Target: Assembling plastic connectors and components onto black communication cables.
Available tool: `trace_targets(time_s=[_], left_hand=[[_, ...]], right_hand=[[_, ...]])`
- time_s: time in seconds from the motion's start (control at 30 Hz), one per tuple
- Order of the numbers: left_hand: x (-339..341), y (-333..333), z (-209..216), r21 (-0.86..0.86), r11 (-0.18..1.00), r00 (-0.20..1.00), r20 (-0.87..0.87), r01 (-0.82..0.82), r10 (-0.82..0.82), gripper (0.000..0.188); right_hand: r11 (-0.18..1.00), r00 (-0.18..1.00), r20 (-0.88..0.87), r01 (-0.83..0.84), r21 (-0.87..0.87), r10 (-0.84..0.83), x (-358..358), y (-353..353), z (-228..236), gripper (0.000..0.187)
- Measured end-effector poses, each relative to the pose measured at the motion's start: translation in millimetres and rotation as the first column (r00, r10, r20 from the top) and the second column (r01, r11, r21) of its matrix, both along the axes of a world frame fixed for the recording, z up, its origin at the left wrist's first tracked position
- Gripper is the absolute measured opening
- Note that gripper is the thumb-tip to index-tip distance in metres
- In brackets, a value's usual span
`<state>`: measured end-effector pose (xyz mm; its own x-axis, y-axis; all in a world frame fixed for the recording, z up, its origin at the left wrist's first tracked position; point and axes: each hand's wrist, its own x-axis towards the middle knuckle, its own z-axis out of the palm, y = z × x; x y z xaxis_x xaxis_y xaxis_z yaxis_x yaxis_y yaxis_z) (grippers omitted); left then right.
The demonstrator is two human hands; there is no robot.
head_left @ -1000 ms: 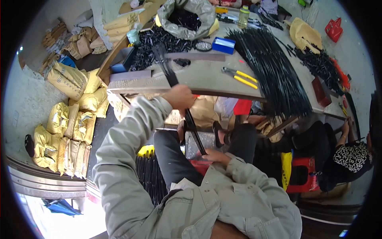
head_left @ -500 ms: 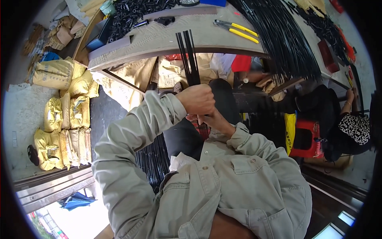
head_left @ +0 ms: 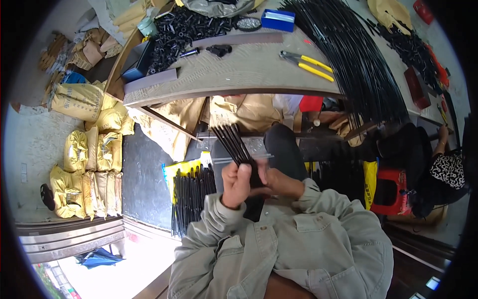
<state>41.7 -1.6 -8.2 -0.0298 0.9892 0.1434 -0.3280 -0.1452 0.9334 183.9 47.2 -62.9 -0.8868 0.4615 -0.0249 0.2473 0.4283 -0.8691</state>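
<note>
In front of my lap a bundle of thin black rods [head_left: 232,141] slants up and to the left, its far ends fanned a little. My left hand [head_left: 235,185] is closed at the bundle's lower left side, thumb up. From the right, my right hand [head_left: 275,181] closes round the lower end, its fingers partly blurred and hidden. Thin pale strips [head_left: 223,160] lie crosswise at the bundle, just above my hands; I cannot tell whether they are held.
The bench [head_left: 249,67] ahead bears yellow-handled pliers [head_left: 314,68], black fittings [head_left: 184,32], a blue box [head_left: 278,20] and many long black rods [head_left: 353,55]. More black rods [head_left: 191,197] stand at my left. Yellow sacks [head_left: 94,149] line the left wall. A person sits by a red stool [head_left: 388,192] at right.
My left hand has dropped from above the right hand to the bundle's left side. The bundle has come lower and tilted leftward. Pale crosswise strips now show. The view has shifted, revealing more bench.
</note>
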Motion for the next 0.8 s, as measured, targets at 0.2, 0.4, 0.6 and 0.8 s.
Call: trace_targets(time_s=[0.2, 0.4, 0.6, 0.8], left_hand=[[-0.7, 8.8, -2.5, 0.092, 0.995, 0.987, 0.148, 0.045, -0.058, 0.049], [-12.3, 39.3, -9.2, -0.203, 0.975, 0.955, 0.297, 0.086, -0.022, 0.034], [-22.8, 63.2, -19.7, -0.317, 0.942, 0.972, 0.164, -0.109, 0.167, 0.029], [-29.0, 71.5, -33.6, -0.398, 0.908, 0.935, 0.254, -0.132, 0.248, 0.021]], right_hand=[[0.964, 0.864, -0.431, 0.259, -0.067, -0.262, -1.7, 75.6, 89.5, 0.029], [0.837, 0.78, -0.455, -0.533, -0.126, 0.429, -41.9, 131.2, 154.1, 0.019], [0.875, 0.899, -0.214, 0.426, 0.231, -0.381, -169.7, 270.0, 140.3, 0.02], [0.586, 0.955, -0.156, 0.28, 0.76, -0.253, -236.9, 311.6, 100.4, 0.014]])
